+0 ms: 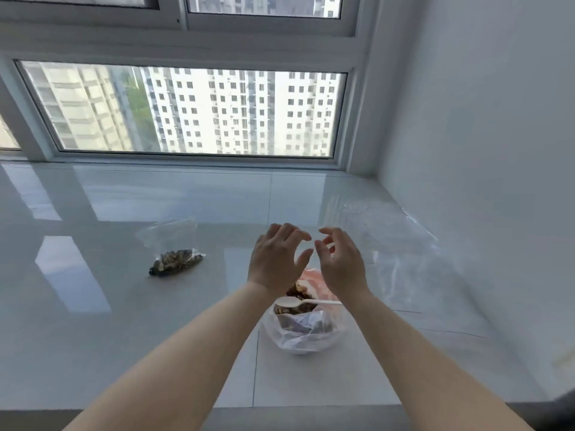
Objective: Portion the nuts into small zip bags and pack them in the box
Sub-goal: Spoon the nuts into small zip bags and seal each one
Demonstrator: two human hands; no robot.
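Your left hand (277,259) and right hand (340,262) hover with loose, released fingers above the open nut bag (300,325) on the table (93,306). A filled zip bag (175,259) lies at ten o'clock. A careless reach could knock the spoon (298,302) and spill nuts.

Nuts partly portioned: I see one filled zip bag, the bulk bag open, spare bags flat.

Small clear zip bag (175,248) lies flat at 10 o'clock from the bulk bag, dark nuts bunched in its near end, top half empty. Bulk bag of nuts (300,331), crinkled clear plastic, sits open at 6 o'clock low centre, dark nuts showing, a white plastic spoon (303,302) lying across its mouth, bowl to the left. Empty clear zip bags (401,259) lie flat at 2 o'clock, overlapping; I can't count them.
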